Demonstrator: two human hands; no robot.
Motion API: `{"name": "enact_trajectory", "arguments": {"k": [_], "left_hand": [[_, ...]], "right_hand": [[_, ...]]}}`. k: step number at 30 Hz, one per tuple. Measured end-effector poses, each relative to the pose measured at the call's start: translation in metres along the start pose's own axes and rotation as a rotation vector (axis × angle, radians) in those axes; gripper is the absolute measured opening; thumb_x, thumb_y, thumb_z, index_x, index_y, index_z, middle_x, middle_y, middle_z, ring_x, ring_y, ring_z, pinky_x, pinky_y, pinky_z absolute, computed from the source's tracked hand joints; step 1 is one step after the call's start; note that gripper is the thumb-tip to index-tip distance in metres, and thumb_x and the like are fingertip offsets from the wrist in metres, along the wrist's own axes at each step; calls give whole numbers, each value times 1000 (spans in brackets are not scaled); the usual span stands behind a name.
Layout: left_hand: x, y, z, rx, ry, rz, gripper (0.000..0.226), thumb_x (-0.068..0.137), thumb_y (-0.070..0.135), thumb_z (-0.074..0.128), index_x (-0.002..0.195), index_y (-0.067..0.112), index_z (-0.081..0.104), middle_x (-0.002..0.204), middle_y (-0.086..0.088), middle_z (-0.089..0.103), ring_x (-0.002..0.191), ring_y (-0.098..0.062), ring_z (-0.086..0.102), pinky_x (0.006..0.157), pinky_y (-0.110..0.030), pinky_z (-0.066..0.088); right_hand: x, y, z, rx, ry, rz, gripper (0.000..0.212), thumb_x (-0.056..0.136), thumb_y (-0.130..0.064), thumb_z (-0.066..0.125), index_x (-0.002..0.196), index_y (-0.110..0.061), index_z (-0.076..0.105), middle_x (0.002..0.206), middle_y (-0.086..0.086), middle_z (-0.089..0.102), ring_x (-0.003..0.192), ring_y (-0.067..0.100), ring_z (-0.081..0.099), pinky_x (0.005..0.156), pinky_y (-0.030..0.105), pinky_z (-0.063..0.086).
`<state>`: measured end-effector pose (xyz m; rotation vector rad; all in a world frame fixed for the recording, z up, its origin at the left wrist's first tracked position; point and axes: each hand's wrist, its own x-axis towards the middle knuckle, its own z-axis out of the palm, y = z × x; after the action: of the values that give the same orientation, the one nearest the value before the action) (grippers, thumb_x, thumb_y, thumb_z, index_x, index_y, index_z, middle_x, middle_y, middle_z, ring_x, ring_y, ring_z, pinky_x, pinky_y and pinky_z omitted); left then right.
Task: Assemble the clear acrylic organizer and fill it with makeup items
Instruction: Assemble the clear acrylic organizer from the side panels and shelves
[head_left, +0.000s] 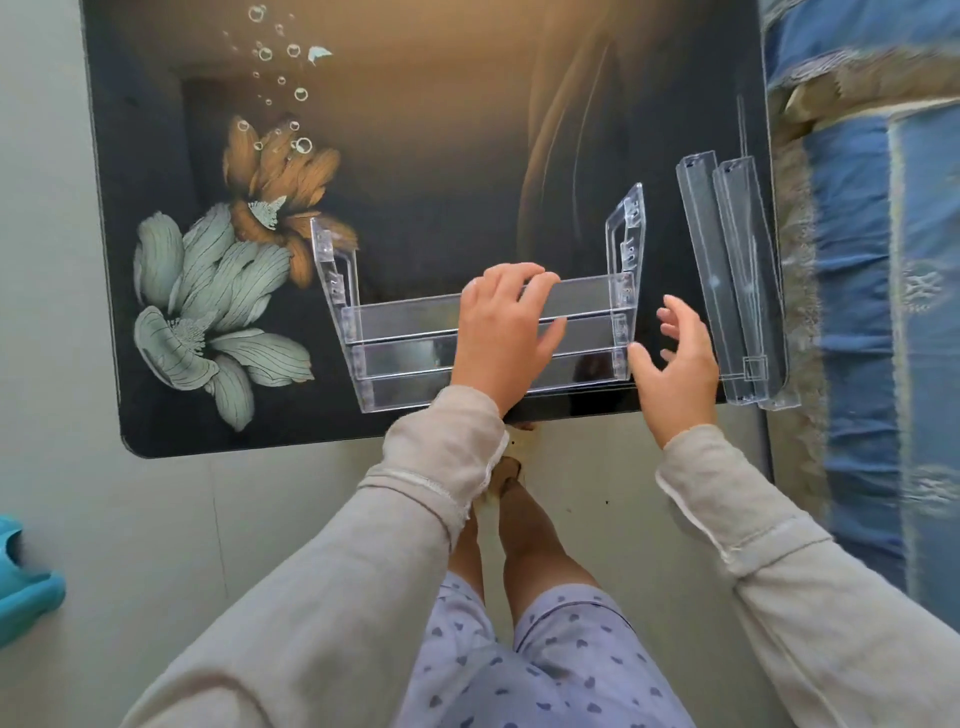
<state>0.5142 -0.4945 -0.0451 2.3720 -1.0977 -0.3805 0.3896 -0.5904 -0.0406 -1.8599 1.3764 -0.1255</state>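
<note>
The clear acrylic organizer (395, 338) stands partly built near the table's front edge, with two slanted side panels and three stepped shelves between them. My left hand (504, 332) lies over the shelves at the middle, fingers curled over the rear edge of the highest fitted shelf. My right hand (675, 364) hovers just right of the organizer's right side panel, fingers spread and holding nothing. Two loose clear shelf pieces (732, 280) lie side by side along the table's right edge. No makeup items are in view.
The dark glass table (441, 130) carries a printed flower pattern. A blue patterned bedspread (872, 312) lies right of it. A blue plastic object (26, 592) sits on the floor at the left. My legs stand below the table's front edge.
</note>
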Motion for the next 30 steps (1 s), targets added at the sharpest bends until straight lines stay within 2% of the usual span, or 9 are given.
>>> {"name": "enact_trajectory", "arguments": {"k": [3,7,11,17,30], "left_hand": [[16,15,15,70,-169,39,45,84,35,58,125,17,52,130,-3,53,123,-23,46,104,-36,30],[28,25,31,162,-254,69,53,85,37,59,133,22,42,133,-1,50,121,-23,47,106,-37,29],[33,30,36,110,-235,23,43,90,29,55,131,20,46,128,-3,56,118,-24,51,106,-36,31],[33,31,35,76,-237,10,41,91,26,54,130,19,48,128,-4,57,118,-23,51,108,-33,30],[36,31,37,69,-239,-31,41,91,27,54,131,19,49,129,-3,58,120,-22,50,112,-33,25]], "right_hand": [[11,3,2,40,-105,118,48,90,-9,54,136,-12,42,131,8,55,119,19,52,95,22,37],[17,1,5,-54,-143,42,37,95,-13,45,132,-12,48,120,10,63,109,22,59,95,29,44],[20,2,7,-151,-162,-18,28,97,-13,42,122,-11,56,109,12,67,93,20,62,86,28,48],[24,1,3,-223,-215,-23,32,95,-14,47,126,-12,53,111,13,67,100,27,65,92,38,52],[25,1,-1,-253,-238,-57,33,94,-11,49,126,-11,54,111,14,68,100,28,65,94,40,52]]}}
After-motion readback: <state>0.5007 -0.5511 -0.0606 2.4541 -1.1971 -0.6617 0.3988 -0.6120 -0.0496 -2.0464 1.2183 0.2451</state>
